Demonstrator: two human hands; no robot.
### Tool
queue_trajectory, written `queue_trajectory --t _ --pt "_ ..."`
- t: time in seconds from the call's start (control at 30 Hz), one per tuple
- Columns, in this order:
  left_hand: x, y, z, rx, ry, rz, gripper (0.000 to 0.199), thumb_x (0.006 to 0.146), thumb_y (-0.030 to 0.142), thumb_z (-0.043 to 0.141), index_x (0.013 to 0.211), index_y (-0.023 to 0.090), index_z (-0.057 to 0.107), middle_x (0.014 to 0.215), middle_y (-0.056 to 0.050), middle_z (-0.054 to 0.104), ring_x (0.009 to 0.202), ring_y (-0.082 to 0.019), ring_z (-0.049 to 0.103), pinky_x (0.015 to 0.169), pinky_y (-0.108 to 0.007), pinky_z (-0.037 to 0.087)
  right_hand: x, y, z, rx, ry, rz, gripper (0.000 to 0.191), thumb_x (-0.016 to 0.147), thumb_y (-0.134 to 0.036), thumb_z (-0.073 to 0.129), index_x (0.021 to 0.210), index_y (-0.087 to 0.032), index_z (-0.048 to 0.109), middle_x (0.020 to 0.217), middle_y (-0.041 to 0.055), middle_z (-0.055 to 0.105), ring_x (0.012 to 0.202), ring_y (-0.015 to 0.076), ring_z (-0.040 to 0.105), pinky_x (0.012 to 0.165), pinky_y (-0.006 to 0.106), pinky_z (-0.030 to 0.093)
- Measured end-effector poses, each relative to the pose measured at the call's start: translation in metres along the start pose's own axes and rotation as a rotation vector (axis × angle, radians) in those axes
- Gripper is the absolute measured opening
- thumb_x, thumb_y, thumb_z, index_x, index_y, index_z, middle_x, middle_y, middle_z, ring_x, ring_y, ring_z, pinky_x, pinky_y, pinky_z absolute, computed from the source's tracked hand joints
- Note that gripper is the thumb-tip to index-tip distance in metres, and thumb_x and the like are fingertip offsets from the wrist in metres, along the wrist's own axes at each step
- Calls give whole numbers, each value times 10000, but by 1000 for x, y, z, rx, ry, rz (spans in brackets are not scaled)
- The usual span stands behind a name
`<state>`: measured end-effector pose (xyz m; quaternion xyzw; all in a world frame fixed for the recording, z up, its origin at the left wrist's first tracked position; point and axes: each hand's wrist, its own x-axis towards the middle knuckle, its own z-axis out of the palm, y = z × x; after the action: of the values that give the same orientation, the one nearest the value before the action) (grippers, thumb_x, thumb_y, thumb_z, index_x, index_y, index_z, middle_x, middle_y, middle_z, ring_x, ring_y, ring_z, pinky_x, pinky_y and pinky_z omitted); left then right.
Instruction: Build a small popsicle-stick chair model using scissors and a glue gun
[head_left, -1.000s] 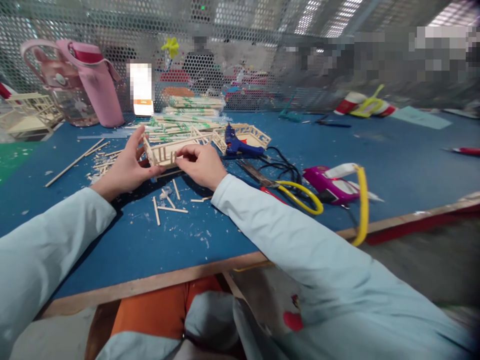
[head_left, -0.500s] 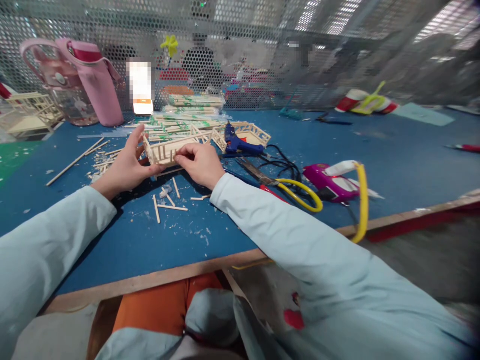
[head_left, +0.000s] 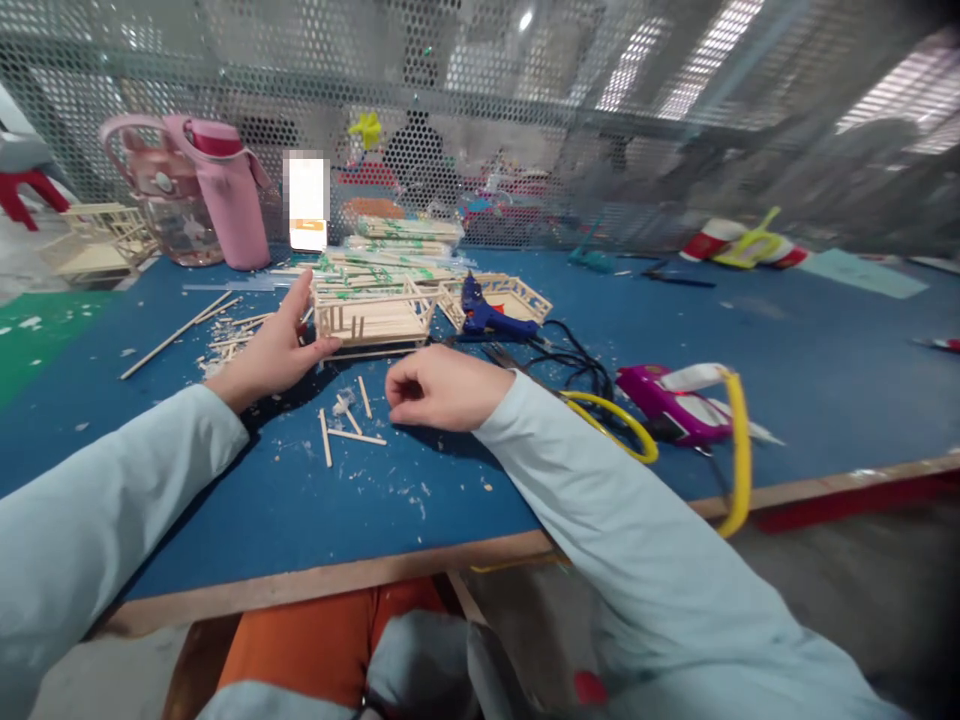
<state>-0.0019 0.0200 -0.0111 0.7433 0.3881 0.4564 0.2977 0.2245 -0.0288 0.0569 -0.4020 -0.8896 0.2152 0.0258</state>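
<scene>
A small frame model (head_left: 390, 322) of pale wooden sticks stands on the blue table, with several short uprights along its near side. My left hand (head_left: 270, 352) grips its left end, thumb at the near corner and fingers behind. My right hand (head_left: 450, 388) rests low over the table in front of the model, apart from it. Its fingers are curled together, and whatever they may hold is hidden. Just left of those fingers lie several short cut sticks (head_left: 358, 437). Behind my right hand, a blue glue gun (head_left: 495, 315) lies against another stick frame (head_left: 517, 290).
Yellow-handled scissors (head_left: 619, 428), black cable (head_left: 585, 365) and a purple-and-white tool (head_left: 675, 405) lie to the right. Packs of sticks (head_left: 409, 235), a lit phone (head_left: 308, 235) and a pink bottle (head_left: 234, 210) stand behind. Loose sticks (head_left: 176, 338) lie at left.
My right hand has left the model's near side and moved down toward the table, over where a short stick lay. My left hand stays on the model. The view has tilted slightly upward.
</scene>
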Motion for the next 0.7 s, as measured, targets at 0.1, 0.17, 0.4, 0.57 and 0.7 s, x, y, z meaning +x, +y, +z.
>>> queue_trajectory --t 0.1,0.17,0.4,0.57,0.7 --pt "-7 4 -4 144 66 -40 959 713 353 736 1486 236 181 1562 -148 192 1424 -328 207 1141 -513 238 -6 4 -4 -102 -147 70 106 657 -199 754 717 -164 674 591 -41 583 522 76 462 523 212 313" --pt "-11 9 -5 205 84 -34 968 697 388 748 1480 228 202 1558 -152 200 1422 -339 207 1144 -518 231 -9 7 -4 -123 -169 90 131 655 -219 762 743 -173 677 604 -41 588 528 79 466 514 212 300" --pt "-17 29 7 168 275 -40 568 870 389 527 1379 194 367 1455 -159 392 1355 -292 357 1096 -528 308 -8 2 4 -118 -117 16 183 676 -198 716 855 -180 681 730 -13 644 609 96 509 545 208 306" --pt "-16 27 11 104 318 -50 455 869 325 503 1299 192 437 1370 -144 493 1292 -272 442 1073 -518 341 -4 -3 9 -135 -86 -22 24 743 -185 685 747 -161 684 741 17 659 671 109 536 596 208 331" --pt "-17 26 11 60 250 55 550 792 195 557 1315 251 398 1354 -104 513 1305 -246 432 1095 -503 315 -1 -1 12 -135 -63 -28 51 737 -164 705 778 -136 693 737 28 658 645 104 519 587 204 336"
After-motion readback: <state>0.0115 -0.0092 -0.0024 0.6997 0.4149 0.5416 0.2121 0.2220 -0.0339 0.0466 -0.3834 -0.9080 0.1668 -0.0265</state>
